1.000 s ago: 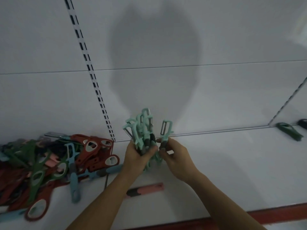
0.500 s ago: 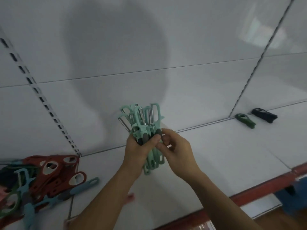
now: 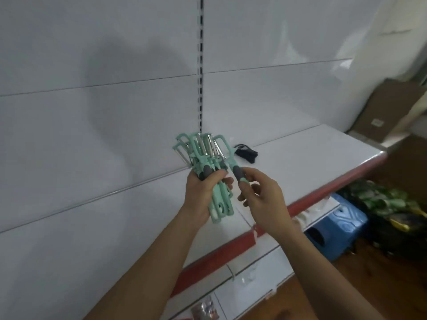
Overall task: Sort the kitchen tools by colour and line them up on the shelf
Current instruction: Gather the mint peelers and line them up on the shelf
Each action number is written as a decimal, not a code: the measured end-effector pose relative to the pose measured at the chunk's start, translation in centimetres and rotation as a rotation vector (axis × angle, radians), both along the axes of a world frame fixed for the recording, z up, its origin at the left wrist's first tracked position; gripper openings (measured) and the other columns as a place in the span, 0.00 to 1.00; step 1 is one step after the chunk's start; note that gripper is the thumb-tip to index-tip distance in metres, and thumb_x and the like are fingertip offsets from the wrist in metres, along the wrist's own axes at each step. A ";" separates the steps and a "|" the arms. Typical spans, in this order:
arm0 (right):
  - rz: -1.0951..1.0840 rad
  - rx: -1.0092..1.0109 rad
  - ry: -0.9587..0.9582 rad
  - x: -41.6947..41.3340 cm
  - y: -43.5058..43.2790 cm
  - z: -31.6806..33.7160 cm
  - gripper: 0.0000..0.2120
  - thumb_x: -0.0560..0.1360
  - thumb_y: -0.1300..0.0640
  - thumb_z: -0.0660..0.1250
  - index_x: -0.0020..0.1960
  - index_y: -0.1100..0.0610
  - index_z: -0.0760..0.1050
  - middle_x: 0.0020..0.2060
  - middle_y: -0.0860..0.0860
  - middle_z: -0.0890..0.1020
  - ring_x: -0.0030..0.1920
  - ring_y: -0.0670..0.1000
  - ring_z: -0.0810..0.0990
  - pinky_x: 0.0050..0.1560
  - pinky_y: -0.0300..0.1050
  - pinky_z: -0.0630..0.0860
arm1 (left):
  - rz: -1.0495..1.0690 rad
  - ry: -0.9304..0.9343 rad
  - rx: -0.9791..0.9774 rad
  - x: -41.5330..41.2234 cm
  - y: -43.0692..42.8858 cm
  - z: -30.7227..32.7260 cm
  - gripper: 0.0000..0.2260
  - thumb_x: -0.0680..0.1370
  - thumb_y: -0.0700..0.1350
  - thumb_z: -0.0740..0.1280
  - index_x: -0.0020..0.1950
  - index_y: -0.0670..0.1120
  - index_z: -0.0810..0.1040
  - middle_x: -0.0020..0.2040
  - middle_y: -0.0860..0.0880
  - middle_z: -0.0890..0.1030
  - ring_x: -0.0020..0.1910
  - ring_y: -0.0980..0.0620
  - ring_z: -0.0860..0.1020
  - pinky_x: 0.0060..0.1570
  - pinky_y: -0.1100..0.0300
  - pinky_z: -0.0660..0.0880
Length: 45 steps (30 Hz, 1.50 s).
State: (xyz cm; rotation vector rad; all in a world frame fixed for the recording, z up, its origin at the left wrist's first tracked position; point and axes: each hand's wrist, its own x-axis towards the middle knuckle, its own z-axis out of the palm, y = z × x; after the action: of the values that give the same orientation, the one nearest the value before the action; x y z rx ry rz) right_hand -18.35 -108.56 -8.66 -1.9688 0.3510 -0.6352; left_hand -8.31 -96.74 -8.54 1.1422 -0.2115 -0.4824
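The left hand [image 3: 203, 195] grips a bundle of mint peelers [image 3: 201, 155] upright. Just to its right, the right hand [image 3: 263, 199] pinches a single peeler [image 3: 228, 158] by the handle. Its long axis is near-upright, head beside the bundle's. The shelf [image 3: 323, 144] lies beyond this hand, which looks the nearer one for placing.

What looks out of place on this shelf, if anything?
Only the black tool, lying alone and at a slant on the white shelf. The left hand grips a bundle of mint-green peelers, and the right hand pinches a single peeler. Nothing looks spilled or broken.
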 end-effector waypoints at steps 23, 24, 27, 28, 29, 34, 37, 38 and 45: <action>-0.312 -0.050 0.228 -0.8 -37.1 -3.2 0.16 0.77 0.58 0.69 0.64 0.46 0.78 0.51 0.45 0.79 0.48 0.49 0.81 0.48 0.45 0.78 | -0.065 0.343 0.057 1.2 -36.9 -4.3 0.03 0.77 0.34 0.67 0.46 0.40 0.76 0.36 0.41 0.78 0.30 0.46 0.77 0.33 0.56 0.79; -0.309 -0.072 0.246 -0.2 -38.3 -3.2 0.16 0.77 0.59 0.70 0.64 0.48 0.78 0.51 0.45 0.79 0.48 0.48 0.79 0.49 0.42 0.75 | -0.047 0.339 0.063 1.8 -37.9 -4.3 0.03 0.77 0.34 0.69 0.47 0.40 0.76 0.36 0.41 0.78 0.31 0.45 0.77 0.33 0.55 0.79; -0.257 -0.122 0.274 2.0 -42.0 -3.2 0.15 0.78 0.60 0.69 0.63 0.50 0.79 0.48 0.46 0.79 0.46 0.44 0.76 0.45 0.34 0.69 | 0.032 0.295 0.103 3.3 -40.7 -4.5 0.06 0.73 0.37 0.74 0.45 0.42 0.79 0.36 0.43 0.79 0.34 0.45 0.78 0.37 0.54 0.78; -0.237 -0.136 0.276 2.8 -43.4 -3.3 0.14 0.78 0.60 0.69 0.62 0.50 0.79 0.47 0.45 0.79 0.46 0.44 0.76 0.44 0.32 0.68 | 0.061 0.282 0.123 3.7 -41.7 -4.6 0.06 0.73 0.38 0.75 0.46 0.43 0.79 0.36 0.45 0.80 0.35 0.46 0.79 0.38 0.54 0.78; -0.218 -0.152 0.277 3.7 -44.9 -3.6 0.14 0.77 0.60 0.69 0.61 0.50 0.80 0.46 0.45 0.78 0.46 0.45 0.76 0.43 0.33 0.68 | 0.081 0.274 0.132 4.0 -42.8 -4.8 0.06 0.74 0.38 0.75 0.46 0.44 0.80 0.36 0.46 0.80 0.35 0.48 0.80 0.37 0.54 0.78; -0.211 -0.146 0.315 6.2 -53.7 -5.1 0.13 0.77 0.59 0.69 0.60 0.49 0.80 0.49 0.47 0.80 0.47 0.48 0.77 0.46 0.40 0.69 | 0.078 0.213 0.153 3.2 -48.8 -4.7 0.06 0.74 0.38 0.75 0.47 0.45 0.81 0.37 0.45 0.80 0.37 0.47 0.79 0.41 0.49 0.76; -0.201 -0.137 0.351 6.6 -58.9 -5.9 0.14 0.76 0.58 0.70 0.61 0.50 0.80 0.51 0.46 0.81 0.47 0.46 0.77 0.45 0.38 0.69 | 0.097 0.215 0.184 2.4 -52.9 -4.3 0.05 0.74 0.38 0.76 0.46 0.45 0.82 0.36 0.46 0.80 0.35 0.49 0.80 0.37 0.52 0.77; -0.199 -0.148 0.354 7.0 -60.1 -6.1 0.14 0.76 0.58 0.70 0.62 0.51 0.81 0.51 0.46 0.80 0.47 0.46 0.76 0.44 0.37 0.69 | 0.105 0.222 0.190 2.3 -53.9 -4.1 0.05 0.74 0.38 0.76 0.47 0.45 0.82 0.36 0.46 0.81 0.34 0.49 0.80 0.36 0.53 0.77; -0.053 -0.312 0.399 9.4 -65.7 -6.4 0.17 0.77 0.59 0.68 0.66 0.54 0.76 0.54 0.51 0.77 0.51 0.51 0.76 0.51 0.43 0.73 | 0.214 0.234 0.249 2.1 -60.7 -4.0 0.09 0.75 0.37 0.75 0.53 0.39 0.81 0.37 0.45 0.81 0.34 0.50 0.81 0.37 0.52 0.78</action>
State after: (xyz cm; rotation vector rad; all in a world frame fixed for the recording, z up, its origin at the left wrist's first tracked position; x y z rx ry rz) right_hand -9.00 -174.31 -15.01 -2.3962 0.5763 -0.3388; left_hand -6.21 -157.44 -12.58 1.3224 0.1780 -0.4558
